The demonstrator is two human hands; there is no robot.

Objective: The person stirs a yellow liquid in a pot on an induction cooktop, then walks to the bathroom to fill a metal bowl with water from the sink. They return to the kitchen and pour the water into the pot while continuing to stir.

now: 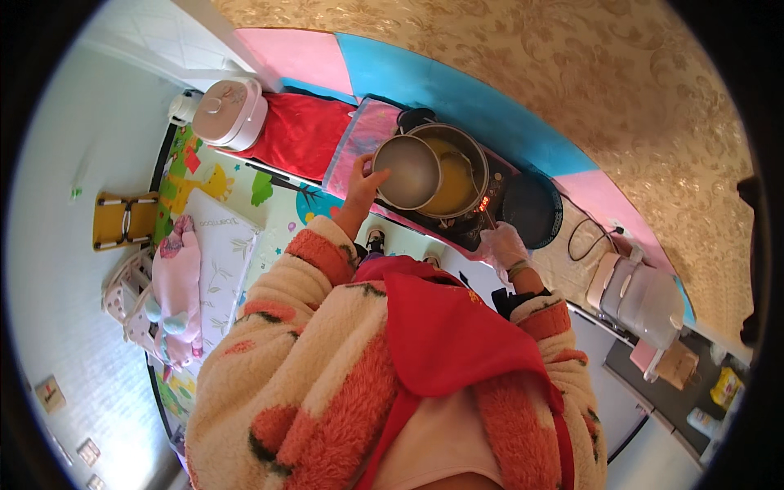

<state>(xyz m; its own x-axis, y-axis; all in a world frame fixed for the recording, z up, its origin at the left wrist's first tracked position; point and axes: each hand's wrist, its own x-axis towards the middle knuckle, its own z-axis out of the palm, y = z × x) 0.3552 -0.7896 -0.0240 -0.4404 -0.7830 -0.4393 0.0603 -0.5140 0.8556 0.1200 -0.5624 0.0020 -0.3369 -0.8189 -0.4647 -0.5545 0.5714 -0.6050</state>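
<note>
My left hand (366, 180) grips the rim of a round metal bowl (407, 173), thumb over the edge. A pale, cloudy content seems to fill the bowl, which overlaps the left side of a larger metal pot (484, 153). Yellow liquid (438, 199) lies in the pot, and the head of a ladle (470, 164) dips into it. In a clear plastic glove, my right hand (503, 244) is closed around the ladle's handle at the front right of the pot. Under the pot is a black induction cooker (459, 228) with lit red digits.
A dark round pan (531, 208) sits right of the cooker, close to my right hand. Further right are a power cord (579, 245) and lidded plastic containers (640, 294). On the left, a red cloth (309, 128) and a rice cooker (229, 113) rest on the counter.
</note>
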